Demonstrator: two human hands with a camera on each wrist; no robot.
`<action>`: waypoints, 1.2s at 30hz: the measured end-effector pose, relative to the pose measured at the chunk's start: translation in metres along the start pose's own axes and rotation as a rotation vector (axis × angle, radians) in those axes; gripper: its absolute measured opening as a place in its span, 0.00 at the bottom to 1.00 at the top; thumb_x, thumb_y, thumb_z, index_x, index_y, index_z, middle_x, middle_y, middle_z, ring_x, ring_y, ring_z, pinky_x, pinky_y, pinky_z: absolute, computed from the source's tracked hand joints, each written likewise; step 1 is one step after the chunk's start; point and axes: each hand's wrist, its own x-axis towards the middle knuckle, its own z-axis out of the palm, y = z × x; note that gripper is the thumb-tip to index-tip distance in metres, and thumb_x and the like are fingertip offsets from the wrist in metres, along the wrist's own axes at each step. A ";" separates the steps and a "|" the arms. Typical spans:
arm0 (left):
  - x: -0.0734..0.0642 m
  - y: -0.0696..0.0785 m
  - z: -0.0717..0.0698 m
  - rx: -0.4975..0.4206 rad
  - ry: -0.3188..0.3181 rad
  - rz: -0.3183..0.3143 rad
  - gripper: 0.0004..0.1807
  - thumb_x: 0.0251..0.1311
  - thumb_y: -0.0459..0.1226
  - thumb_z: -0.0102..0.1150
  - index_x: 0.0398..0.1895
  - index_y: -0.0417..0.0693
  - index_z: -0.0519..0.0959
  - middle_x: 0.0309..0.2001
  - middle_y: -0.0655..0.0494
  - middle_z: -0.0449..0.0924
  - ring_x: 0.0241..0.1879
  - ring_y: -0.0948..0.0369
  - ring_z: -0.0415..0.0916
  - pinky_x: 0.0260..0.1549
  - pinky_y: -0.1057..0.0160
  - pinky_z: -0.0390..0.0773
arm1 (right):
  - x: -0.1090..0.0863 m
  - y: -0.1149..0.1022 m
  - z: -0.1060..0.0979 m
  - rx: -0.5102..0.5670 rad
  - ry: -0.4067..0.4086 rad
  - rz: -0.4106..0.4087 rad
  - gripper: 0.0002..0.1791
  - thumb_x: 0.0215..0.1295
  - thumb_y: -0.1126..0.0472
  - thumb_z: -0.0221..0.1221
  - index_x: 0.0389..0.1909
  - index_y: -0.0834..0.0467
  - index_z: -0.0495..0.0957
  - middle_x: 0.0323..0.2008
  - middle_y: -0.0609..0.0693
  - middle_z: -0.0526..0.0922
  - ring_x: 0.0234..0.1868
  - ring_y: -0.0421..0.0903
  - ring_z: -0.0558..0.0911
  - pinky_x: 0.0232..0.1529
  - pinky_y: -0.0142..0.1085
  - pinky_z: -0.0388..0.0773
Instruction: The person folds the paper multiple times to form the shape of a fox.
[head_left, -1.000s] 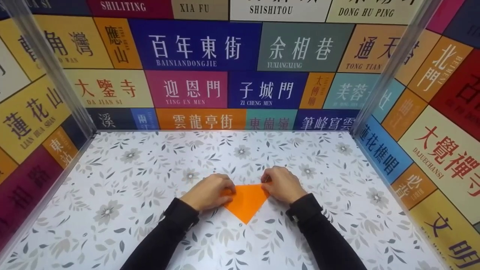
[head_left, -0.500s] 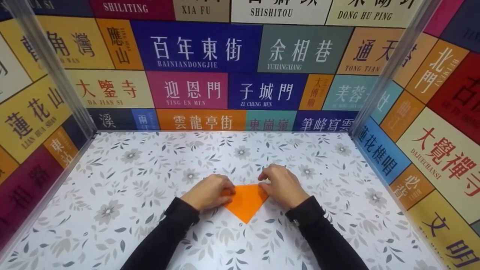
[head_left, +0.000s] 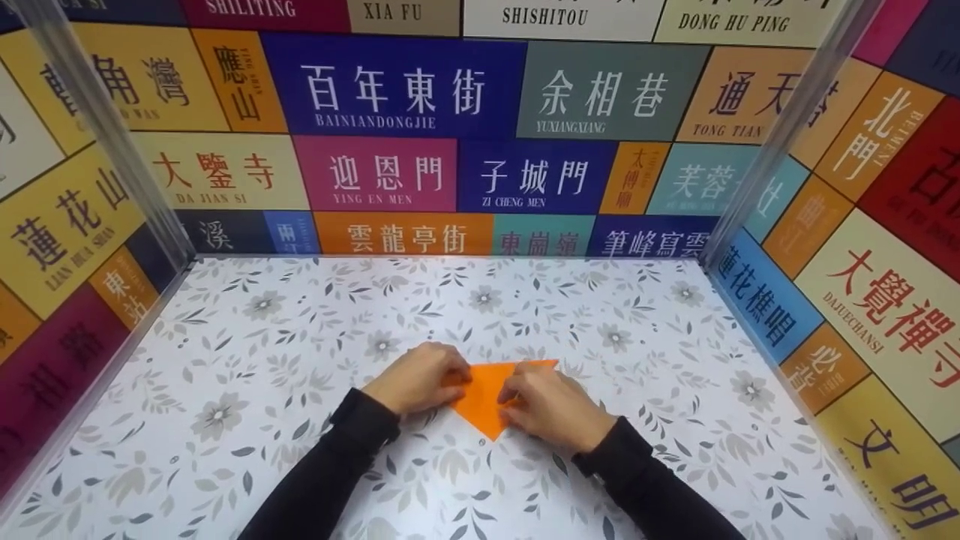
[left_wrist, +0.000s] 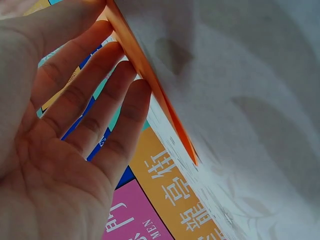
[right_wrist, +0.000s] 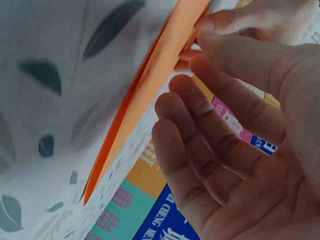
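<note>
orange paper [head_left: 484,386] | folded, probably triangular | tip nearward | on tabletop [head_left: 480,495]

Booth-like work bay, wider building unclear: floral-print tabletop [head_left: 337,311] under left hand [head_left: 418,379] and right hand [head_left: 553,405]; sign-printed back wall [head_left: 390,124] beyond them, similar side walls [head_left: 874,285] flanking.

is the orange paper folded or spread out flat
Folded: the orange paper tapers to a point in the head view, and the right wrist view shows layers parting along its edge.

Room over flowered tabletop [head_left: 420,311] beyond orange paper [head_left: 481,386], back wall [head_left: 420,146] blocking ahead, side walls [head_left: 855,315] flanking
</note>
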 end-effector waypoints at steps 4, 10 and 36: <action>0.000 -0.001 0.000 0.005 0.011 0.019 0.12 0.70 0.33 0.81 0.55 0.42 0.95 0.52 0.47 0.97 0.56 0.47 0.93 0.66 0.45 0.91 | -0.002 -0.006 0.003 0.030 -0.017 -0.055 0.05 0.71 0.59 0.80 0.44 0.53 0.95 0.42 0.46 0.89 0.44 0.44 0.88 0.45 0.37 0.89; 0.001 0.001 -0.001 0.002 0.003 0.001 0.13 0.71 0.34 0.81 0.56 0.44 0.95 0.53 0.48 0.97 0.57 0.47 0.93 0.68 0.45 0.90 | -0.005 -0.009 0.010 0.024 -0.020 -0.124 0.09 0.67 0.57 0.84 0.42 0.54 0.95 0.40 0.47 0.90 0.41 0.42 0.87 0.45 0.38 0.89; -0.001 -0.001 0.000 -0.003 -0.006 -0.016 0.13 0.71 0.34 0.81 0.56 0.43 0.94 0.52 0.48 0.97 0.57 0.48 0.93 0.68 0.44 0.89 | -0.006 -0.011 0.020 -0.014 -0.010 -0.149 0.04 0.71 0.59 0.80 0.40 0.53 0.94 0.39 0.47 0.87 0.39 0.43 0.85 0.42 0.37 0.87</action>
